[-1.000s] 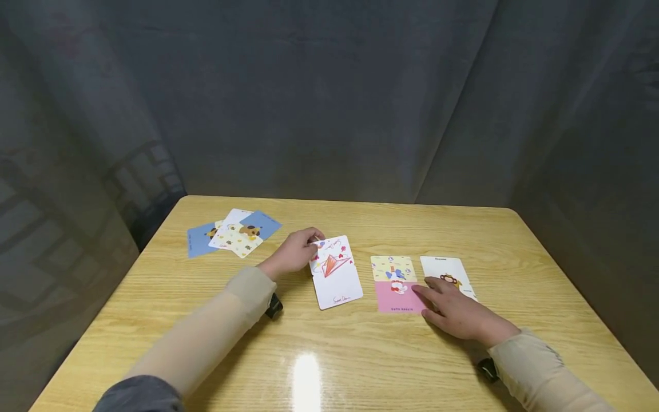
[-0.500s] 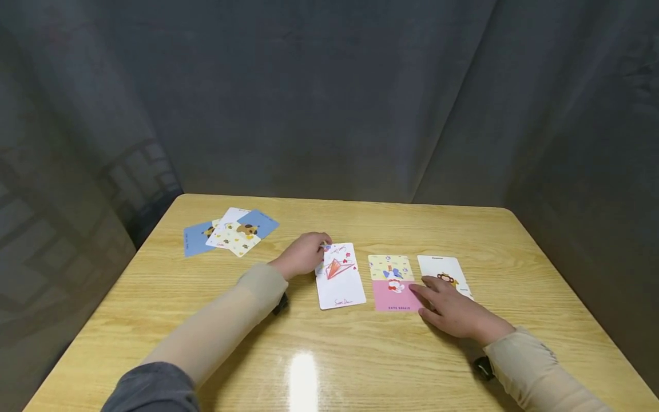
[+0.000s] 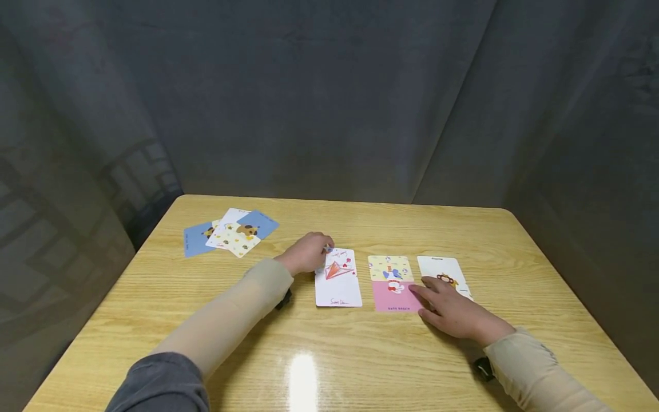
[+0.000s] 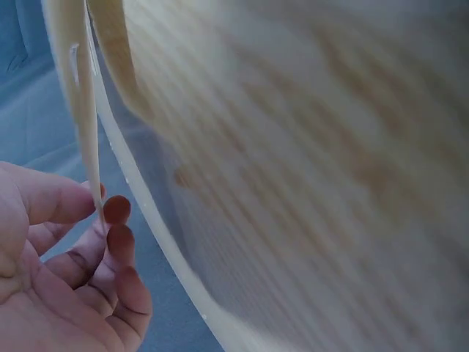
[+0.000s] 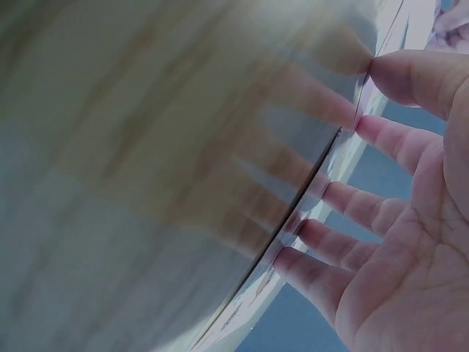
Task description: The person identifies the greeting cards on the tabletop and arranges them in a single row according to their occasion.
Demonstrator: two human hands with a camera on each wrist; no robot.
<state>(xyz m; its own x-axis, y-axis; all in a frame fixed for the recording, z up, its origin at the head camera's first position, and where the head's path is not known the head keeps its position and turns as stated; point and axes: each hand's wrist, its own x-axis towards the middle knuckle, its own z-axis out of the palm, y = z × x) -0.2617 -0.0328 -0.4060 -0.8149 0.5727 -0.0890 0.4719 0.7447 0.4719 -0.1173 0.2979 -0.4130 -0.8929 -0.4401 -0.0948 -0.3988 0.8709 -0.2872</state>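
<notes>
My left hand (image 3: 307, 252) pinches the upper left edge of a white card (image 3: 338, 289) that bears a red paper-plane drawing. In the left wrist view the card (image 4: 86, 136) shows edge-on between thumb and fingertips, its raised edge tilted off the tabletop. To its right lies a two-panel card in yellow and pink (image 3: 392, 300). My right hand (image 3: 455, 312) rests with spread fingers on that card's right edge and on a white card with a monkey picture (image 3: 437, 265), covering its lower part. In the right wrist view the right hand's fingertips (image 5: 311, 227) touch the surface.
Several overlapping cards lie at the far left of the wooden table (image 3: 360, 355), among them a blue card with a dog (image 3: 264, 224) and a pale patterned card (image 3: 242, 245). Grey curtains (image 3: 309, 114) hang behind the table and at both sides.
My left hand has moved slightly to the right with the paper-plane card. The card has turned to stand straighter, roughly in line with the yellow and pink one. My right hand stays in place.
</notes>
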